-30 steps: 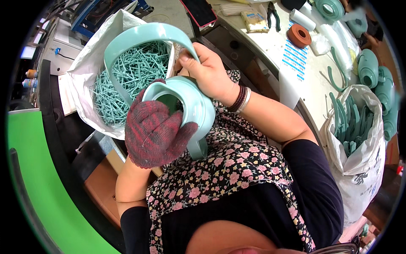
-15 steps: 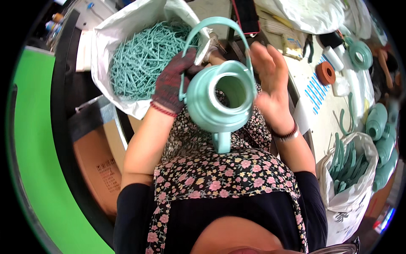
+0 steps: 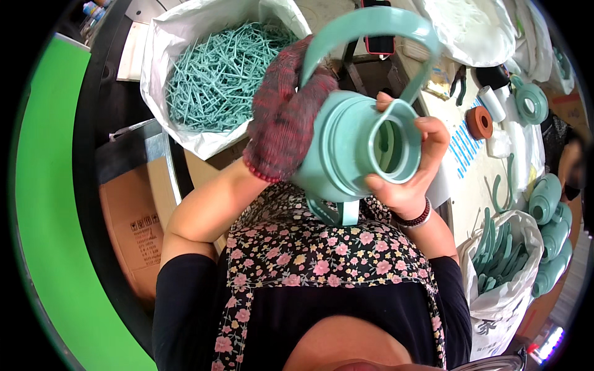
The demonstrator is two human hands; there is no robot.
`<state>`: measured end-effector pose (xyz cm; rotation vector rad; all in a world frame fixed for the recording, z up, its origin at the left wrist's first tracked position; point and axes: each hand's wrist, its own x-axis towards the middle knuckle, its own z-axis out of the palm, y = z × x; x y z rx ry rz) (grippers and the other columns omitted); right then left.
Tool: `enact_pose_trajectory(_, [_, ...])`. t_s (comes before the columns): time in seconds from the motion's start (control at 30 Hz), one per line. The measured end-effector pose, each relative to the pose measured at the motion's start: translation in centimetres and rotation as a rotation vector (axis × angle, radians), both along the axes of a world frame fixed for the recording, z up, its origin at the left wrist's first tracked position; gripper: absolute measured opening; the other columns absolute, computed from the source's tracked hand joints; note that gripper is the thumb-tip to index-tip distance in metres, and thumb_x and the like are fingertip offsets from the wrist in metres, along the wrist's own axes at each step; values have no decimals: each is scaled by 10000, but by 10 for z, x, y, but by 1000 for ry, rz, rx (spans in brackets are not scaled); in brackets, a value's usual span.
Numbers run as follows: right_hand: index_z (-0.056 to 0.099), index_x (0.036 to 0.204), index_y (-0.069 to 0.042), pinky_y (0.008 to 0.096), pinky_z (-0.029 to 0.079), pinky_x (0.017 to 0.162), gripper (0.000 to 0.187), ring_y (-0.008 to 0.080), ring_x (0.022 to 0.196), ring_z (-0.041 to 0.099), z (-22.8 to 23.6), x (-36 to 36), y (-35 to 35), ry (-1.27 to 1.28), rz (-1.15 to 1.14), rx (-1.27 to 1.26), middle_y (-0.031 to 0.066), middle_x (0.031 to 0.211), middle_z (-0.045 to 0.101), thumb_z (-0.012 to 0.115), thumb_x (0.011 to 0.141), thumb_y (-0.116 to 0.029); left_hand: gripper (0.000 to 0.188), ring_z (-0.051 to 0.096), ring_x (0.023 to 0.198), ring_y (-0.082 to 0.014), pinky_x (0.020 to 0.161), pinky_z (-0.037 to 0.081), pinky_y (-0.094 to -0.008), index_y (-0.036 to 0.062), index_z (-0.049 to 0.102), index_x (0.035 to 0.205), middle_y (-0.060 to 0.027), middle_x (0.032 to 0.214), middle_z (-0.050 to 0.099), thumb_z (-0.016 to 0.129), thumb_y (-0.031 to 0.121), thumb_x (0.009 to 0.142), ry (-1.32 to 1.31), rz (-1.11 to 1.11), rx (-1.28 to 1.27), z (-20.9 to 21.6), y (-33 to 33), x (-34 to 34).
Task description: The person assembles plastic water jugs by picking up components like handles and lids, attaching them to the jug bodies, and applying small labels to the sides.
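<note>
A teal plastic jug-shaped vessel (image 3: 328, 145) is tilted in front of my apron, its round open mouth turned to the right. My left hand (image 3: 281, 117), in a dark red and black knit glove, is closed on its left side, by the lower end of the arched carrying handle (image 3: 378, 20). Bare fingers of my right hand (image 3: 411, 196) wrap around the mouth's rim, with the thumb below and the fingertips behind and at the right. A smaller side handle (image 3: 348, 213) hangs under the body. Part of the left fingers is hidden behind the carrying handle.
Thin teal plastic sticks (image 3: 223, 80) fill a white bag at upper left. On the right bench lie a phone (image 3: 378, 44), pliers (image 3: 458, 85) and a brown tape roll (image 3: 472, 119). Teal handles (image 3: 504, 260) stand in a white sack, beside several teal vessels (image 3: 544, 198).
The vessel has come up closer and its mouth has swung to the right. My right hand, open beside it before, now grips the rim. My left hand has moved up and right with it.
</note>
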<state>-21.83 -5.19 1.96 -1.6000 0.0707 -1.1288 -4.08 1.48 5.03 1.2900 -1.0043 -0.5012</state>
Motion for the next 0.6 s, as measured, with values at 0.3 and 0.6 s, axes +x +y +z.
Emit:
enact_pose_trajectory(0.3, [304, 1404, -89, 368, 458, 968, 868, 248, 1142, 549, 45, -64, -64, -64, -251, 217, 151, 1256, 531, 800, 722, -293, 563, 400, 1306, -255, 1091, 306, -356, -32, 361, 1418, -154, 1434, 412, 528, 200, 934, -7, 0, 371, -75, 12, 72])
enact_pose_trajectory(0.6, [476, 1252, -124, 493, 519, 916, 402, 294, 1124, 559, 14, -320, -199, -485, -723, 528, 85, 1241, 539, 588, 914, -308, 580, 490, 1185, -209, 1007, 365, -369, 55, 452, 1374, -102, 1302, 523, 613, 348, 900, 580, 427, 594, -162, 133, 117])
